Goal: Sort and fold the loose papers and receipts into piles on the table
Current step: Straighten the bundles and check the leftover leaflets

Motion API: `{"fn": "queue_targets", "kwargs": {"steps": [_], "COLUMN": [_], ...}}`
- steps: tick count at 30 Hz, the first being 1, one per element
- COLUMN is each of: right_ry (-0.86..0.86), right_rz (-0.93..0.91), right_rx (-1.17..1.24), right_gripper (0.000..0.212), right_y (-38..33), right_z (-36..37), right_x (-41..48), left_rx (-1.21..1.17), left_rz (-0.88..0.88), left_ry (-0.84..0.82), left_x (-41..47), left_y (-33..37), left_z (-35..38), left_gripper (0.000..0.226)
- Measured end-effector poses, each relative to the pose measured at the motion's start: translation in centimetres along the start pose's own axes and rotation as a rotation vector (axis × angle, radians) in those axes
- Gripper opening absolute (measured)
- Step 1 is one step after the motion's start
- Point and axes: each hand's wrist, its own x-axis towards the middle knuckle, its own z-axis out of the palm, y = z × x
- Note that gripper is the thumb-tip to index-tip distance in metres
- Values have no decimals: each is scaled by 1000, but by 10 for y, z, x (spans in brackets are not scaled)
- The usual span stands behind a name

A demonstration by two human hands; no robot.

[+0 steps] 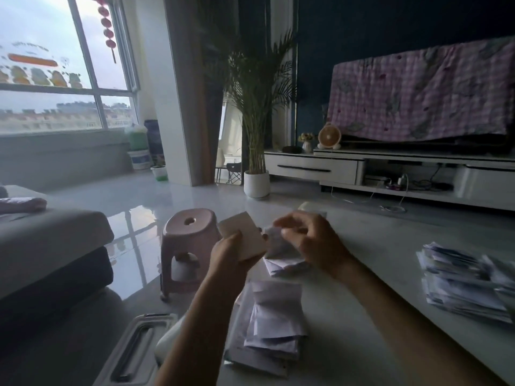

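Observation:
My left hand (231,256) holds a beige folded paper (242,235) up above the white table (362,274). Just to its right, my right hand (309,240) is blurred, with fingers curled over a small white folded paper (274,240); whether it grips that paper is unclear. Under the hands lies a small pile of folded white papers (281,264). Nearer to me, a second pile of folded white sheets (274,327) lies between my forearms. A large untidy stack of loose papers and receipts (468,282) rests at the table's right side.
A pink plastic stool (189,240) stands on the floor just left of the table. A grey sofa (53,246) fills the left. A white tray-like lid (136,349) lies at the lower left. A potted palm (256,179) and a TV cabinet (390,171) stand beyond.

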Motion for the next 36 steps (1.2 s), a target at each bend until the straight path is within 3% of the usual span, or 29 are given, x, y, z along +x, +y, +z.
{"fn": "queue_targets", "kwargs": {"steps": [2,5,11,14,17,21,28,30,33,36], "right_ry": [136,-115,-393,-458,-381,-334,-444,-516,-405,-216], "right_rz": [84,107,100,114,123,161,32,163,442,494], "right_rx": [-219,-659,-903,-905,-824,-771,-974,-805,-507,-619], "right_gripper": [25,30,38,40,35,29,34,22,47,29], "right_y": [24,54,69,75,79,91,74,82,100,116], "right_z": [-1,9,38,46,33,4,3,8,14,18], "right_x": [26,55,99,109,101,83,15,3,-7,-9], "left_rx": [-5,34,106,111,107,55,109,98,94,201], "left_rz": [9,6,-78,-100,-107,-114,-107,-149,-183,-172], "left_ry": [74,114,58,16,24,39,-39,-75,-96,-82], "left_x": [12,19,44,55,59,58,27,13,-8,-24], "left_y": [8,13,12,9,4,4,2,-5,-13,-15], "left_z": [-21,-37,-40,-39,-40,-38,-2,5,4,4], "left_gripper": [27,18,22,18,13,28,16,17,16,13]}}
